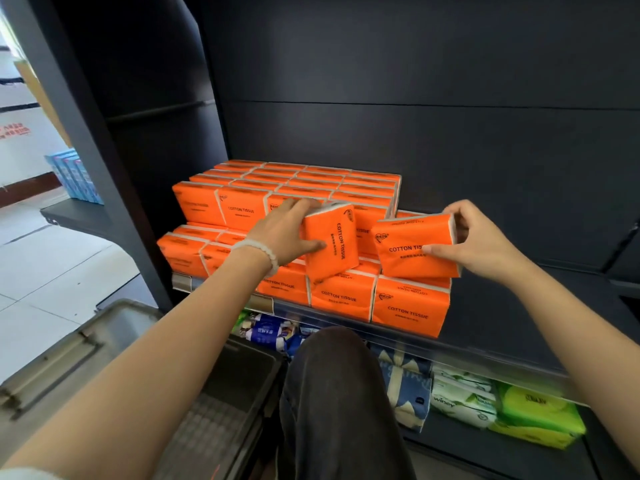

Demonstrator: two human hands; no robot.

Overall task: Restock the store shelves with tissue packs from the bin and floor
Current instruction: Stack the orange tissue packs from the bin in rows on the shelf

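The left hand (294, 233) is gripping a tilted orange tissue pack (330, 242) against the shelf stack (287, 188). The right hand (474, 237) is pinching a second pack (415, 247) by its end, resting on the front row. Packs appear light, soft and slick-wrapped; holding across the short ends looks soundest.

You have two orange packs in hand: the left pack (330, 242) stands on end, tilted, against the two-tier stack (287, 202) on the shelf (502, 344); the right pack (417, 247) lies flat atop the bottom row (print reads "COTTON TISSUE"). The grey bin (221, 407) sits below.
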